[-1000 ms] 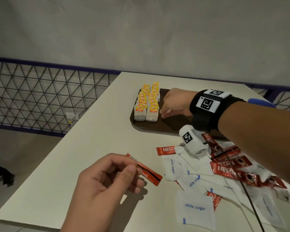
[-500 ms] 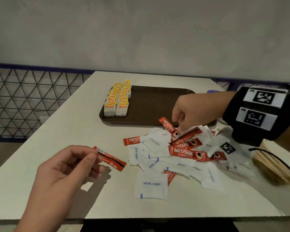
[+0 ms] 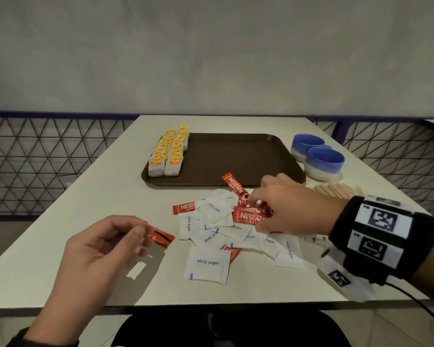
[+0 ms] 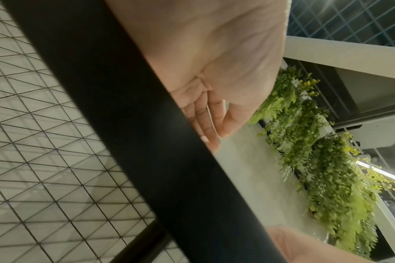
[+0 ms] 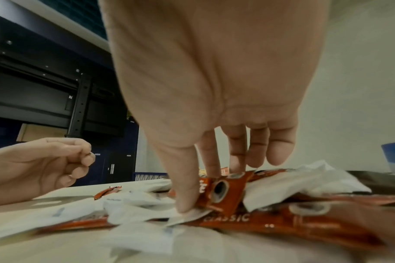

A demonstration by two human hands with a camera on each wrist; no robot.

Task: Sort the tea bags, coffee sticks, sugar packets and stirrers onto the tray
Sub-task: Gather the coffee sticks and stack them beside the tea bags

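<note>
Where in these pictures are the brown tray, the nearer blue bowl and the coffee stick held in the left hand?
brown tray [image 3: 236, 159]: head view, bare middle of its floor.
nearer blue bowl [image 3: 325, 162]: head view, its blue outer wall.
coffee stick [image 3: 162, 237]: head view, the red end sticking out past the left hand [image 3: 103, 249].

coffee sticks: "NESCAFE CLASSIC" | sugar packets: "white sugar"
</note>
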